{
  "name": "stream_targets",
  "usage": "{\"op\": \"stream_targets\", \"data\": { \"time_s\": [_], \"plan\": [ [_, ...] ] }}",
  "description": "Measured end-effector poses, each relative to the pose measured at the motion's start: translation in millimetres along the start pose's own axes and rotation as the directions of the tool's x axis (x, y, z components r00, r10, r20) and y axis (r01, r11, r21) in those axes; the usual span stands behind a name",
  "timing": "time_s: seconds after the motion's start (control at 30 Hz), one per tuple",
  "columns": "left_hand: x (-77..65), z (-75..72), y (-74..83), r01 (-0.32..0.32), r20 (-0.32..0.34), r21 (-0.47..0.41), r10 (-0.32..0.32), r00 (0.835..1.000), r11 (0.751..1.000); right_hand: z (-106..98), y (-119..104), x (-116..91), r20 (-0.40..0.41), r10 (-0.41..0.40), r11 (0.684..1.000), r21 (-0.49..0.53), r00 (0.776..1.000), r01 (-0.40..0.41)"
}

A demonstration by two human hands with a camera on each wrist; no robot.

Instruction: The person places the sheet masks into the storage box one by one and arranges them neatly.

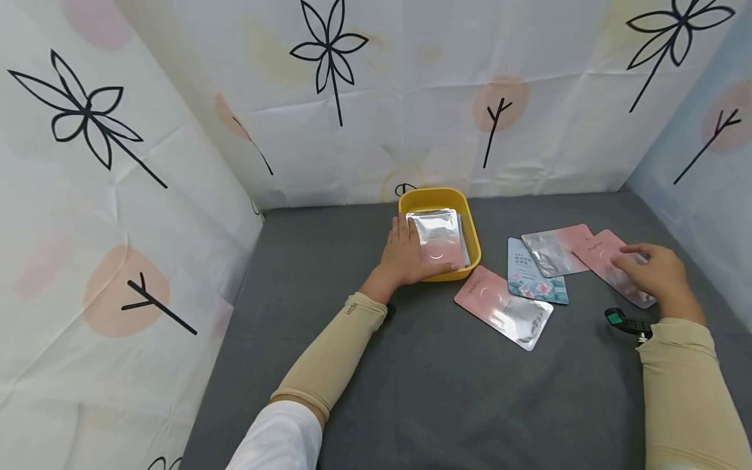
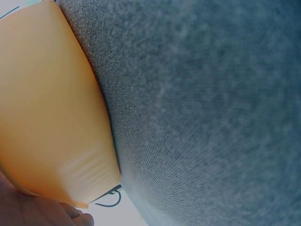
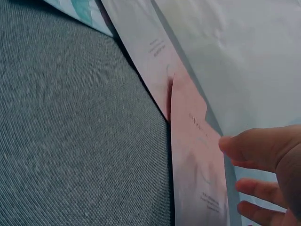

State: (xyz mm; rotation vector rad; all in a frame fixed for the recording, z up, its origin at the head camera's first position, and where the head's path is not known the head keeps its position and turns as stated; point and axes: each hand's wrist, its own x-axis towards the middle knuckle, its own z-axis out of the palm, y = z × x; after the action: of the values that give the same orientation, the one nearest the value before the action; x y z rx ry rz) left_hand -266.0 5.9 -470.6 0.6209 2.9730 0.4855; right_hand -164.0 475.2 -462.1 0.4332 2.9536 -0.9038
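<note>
A yellow plastic basket (image 1: 474, 245) holds a stack of face mask packets, with a silver-and-pink packet (image 1: 437, 232) on top. My left hand (image 1: 405, 254) rests along the basket's left and near rim, fingers extended over the left side and thumb out along the front. The left wrist view shows the basket's outer wall (image 2: 51, 103) with part of the hand at its lower edge. On the right, my right hand (image 1: 658, 274) hovers close over a pink face mask packet (image 1: 605, 254). In the right wrist view its thumb and fingers are apart, thumb tip beside the packet's edge.
A second pink-and-silver packet (image 1: 555, 248) overlaps a blue floral packet (image 1: 531, 271). Another pink-and-silver packet (image 1: 505, 307) lies nearer, close to the basket. Patterned white cloth (image 1: 376, 156) stands behind the grey tabletop (image 1: 470, 391) and along both sides.
</note>
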Motion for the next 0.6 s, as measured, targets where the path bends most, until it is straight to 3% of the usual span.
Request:
{"op": "stream_targets", "data": {
  "time_s": [0.23, 0.6],
  "plan": [
    [0.8, 0.3, 0.1, 0.004, -0.009, 0.006, -0.004, 1.0, 1.0, 2.2, 7.4, 3.2, 0.017, -0.03, 0.999, -0.035, 0.999, 0.031],
    [-0.9, -1.0, 0.9, 0.023, -0.003, -0.018, -0.023, 1.0, 1.0, 0.5, 10.7, 8.0, 0.057, 0.056, 0.998, -0.041, 0.997, -0.053]
  ]
}}
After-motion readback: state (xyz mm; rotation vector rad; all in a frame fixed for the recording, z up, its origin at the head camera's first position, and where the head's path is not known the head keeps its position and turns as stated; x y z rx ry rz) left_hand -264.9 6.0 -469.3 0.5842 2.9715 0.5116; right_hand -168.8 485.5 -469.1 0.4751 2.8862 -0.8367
